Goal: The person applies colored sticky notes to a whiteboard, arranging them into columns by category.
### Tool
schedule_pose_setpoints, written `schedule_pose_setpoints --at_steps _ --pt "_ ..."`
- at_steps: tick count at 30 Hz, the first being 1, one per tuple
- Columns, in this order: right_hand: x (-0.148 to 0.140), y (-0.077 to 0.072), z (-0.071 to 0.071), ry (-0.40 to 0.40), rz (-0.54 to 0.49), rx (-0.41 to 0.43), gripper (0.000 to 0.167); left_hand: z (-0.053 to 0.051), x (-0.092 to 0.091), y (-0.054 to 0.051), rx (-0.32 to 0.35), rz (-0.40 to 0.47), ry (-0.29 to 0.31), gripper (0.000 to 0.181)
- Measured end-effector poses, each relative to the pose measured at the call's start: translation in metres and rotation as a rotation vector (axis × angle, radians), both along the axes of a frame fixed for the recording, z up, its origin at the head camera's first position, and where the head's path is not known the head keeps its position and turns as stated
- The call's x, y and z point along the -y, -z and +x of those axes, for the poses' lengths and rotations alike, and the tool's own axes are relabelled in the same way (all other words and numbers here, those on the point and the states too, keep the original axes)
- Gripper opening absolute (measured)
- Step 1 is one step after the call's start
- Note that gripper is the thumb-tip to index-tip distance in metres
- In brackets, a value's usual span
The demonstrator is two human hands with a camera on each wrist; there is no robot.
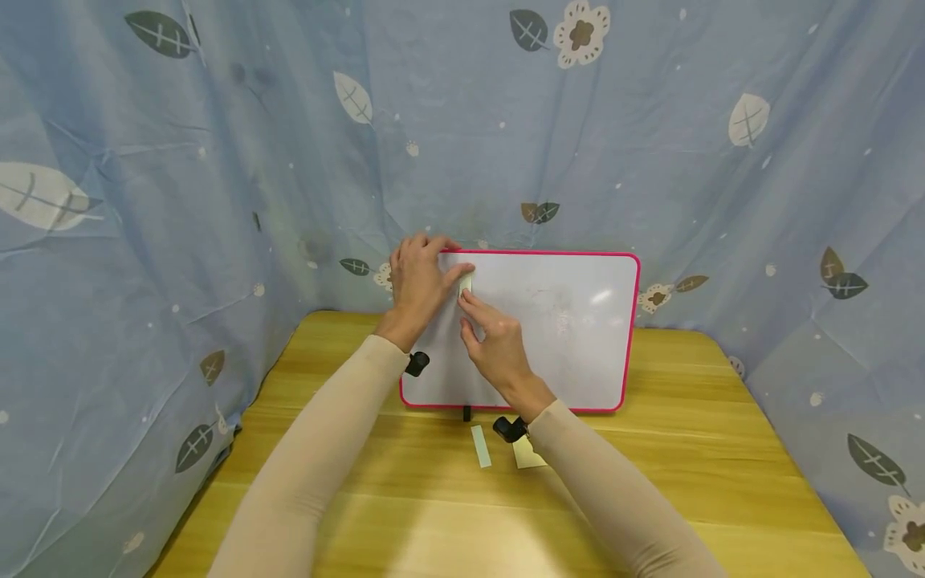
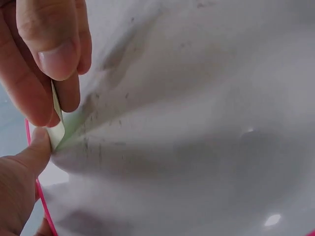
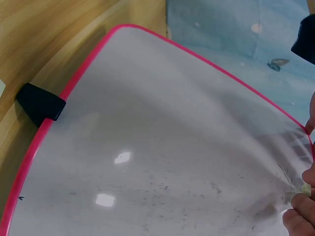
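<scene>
A white whiteboard (image 1: 571,345) with a pink rim stands propped on the table. My left hand (image 1: 419,277) grips its upper left edge, thumb on the front face. Under that thumb lies the top of a small pale yellow-green paper strip (image 1: 466,282). My right hand (image 1: 499,341) pinches the strip's lower part between thumb and fingers. In the left wrist view the strip (image 2: 58,125) bends away from the board, its end by the left thumb touching the surface. Fingers cover much of the strip in the right wrist view.
On the wooden table (image 1: 405,498), in front of the board, lie a pale green strip (image 1: 480,446) and a yellow paper piece (image 1: 527,453), partly behind the right wrist. A black clip-like foot (image 3: 42,104) holds the board's lower edge. Blue patterned curtains (image 1: 448,120) surround the table.
</scene>
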State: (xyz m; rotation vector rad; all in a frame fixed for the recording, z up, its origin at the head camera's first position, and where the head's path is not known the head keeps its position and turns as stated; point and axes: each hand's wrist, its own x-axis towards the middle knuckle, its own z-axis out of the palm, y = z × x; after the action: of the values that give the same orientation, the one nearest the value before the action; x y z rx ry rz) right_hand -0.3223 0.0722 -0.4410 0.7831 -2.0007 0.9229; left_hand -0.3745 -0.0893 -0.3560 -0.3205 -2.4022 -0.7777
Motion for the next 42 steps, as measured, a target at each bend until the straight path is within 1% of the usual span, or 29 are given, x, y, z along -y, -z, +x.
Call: schedule_pose_setpoints --at_steps 4,7,14,21,27,32,38,42 --pt "-0.001 0.002 0.001 -0.003 0.034 -0.005 0.036 -0.001 -0.003 0.001 0.004 0.025 -0.026 0.041" --pt "-0.002 0.003 0.002 -0.003 0.052 -0.005 0.037 -0.001 -0.004 0.001 0.002 0.022 -0.038 0.04" --pt "-0.004 0.006 0.008 -0.001 0.088 0.001 0.039 0.002 -0.003 0.005 -0.052 -0.069 -0.062 0.045" --pt "-0.009 0.014 0.016 -0.007 0.121 0.013 0.04 0.002 0.001 0.011 -0.071 -0.193 -0.084 0.059" --pt "-0.017 0.02 0.027 -0.005 0.147 0.027 0.04 0.004 0.002 0.016 -0.071 -0.267 -0.079 0.075" --pt "-0.022 0.02 0.035 -0.024 0.155 0.035 0.038 0.007 0.004 0.017 -0.091 -0.299 -0.075 0.085" --pt "-0.027 0.023 0.044 -0.042 0.155 0.024 0.037 0.01 0.006 0.023 -0.109 -0.309 -0.028 0.096" --pt "-0.03 0.028 0.049 -0.041 0.169 0.036 0.036 0.014 0.012 0.028 -0.127 -0.321 -0.006 0.099"
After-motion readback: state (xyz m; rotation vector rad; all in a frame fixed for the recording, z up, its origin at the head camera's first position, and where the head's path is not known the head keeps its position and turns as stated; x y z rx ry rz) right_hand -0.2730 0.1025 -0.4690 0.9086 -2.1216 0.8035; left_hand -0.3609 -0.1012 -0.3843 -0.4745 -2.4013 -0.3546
